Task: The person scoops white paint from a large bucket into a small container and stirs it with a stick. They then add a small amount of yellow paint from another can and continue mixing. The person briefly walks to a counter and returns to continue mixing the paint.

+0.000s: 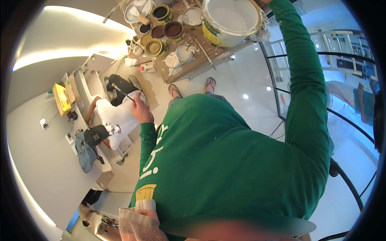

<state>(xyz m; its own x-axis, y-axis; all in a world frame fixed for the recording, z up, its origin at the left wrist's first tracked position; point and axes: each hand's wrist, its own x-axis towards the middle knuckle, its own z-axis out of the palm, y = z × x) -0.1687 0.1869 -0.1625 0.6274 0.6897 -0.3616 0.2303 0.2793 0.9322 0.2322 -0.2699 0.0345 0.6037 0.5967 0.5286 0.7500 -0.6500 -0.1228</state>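
Nearest is the green shirt (229, 160) of the wearer, below the large bucket (219, 37), the landmark here. The bucket stands on a paint-spattered wooden table (192, 69); a stick (206, 54) lies just beside it, and left of it sit small paint cans, among them a black one (162, 14), a red-brown one (173, 30) and an ochre one (154, 47). Pale glossy floor (241, 78) spreads below the bucket. Farther off, down and left of it, a co-worker in a white top (116, 118) bends low; to its right, beyond a dark-framed barrier, is a ladder (321, 44).

The left hand (141, 109), apart from the right and down-left of the bucket, is closed around the brush (124, 93), whose tip points up and left. The right hand (265, 1) is at the bucket's far right rim, mostly cut off; its grip cannot be told.

The shirt bears white lettering and a yellow emblem. The bucket's yellow-green label and the printed yellow box (61, 99), well left of the bucket, carry print.
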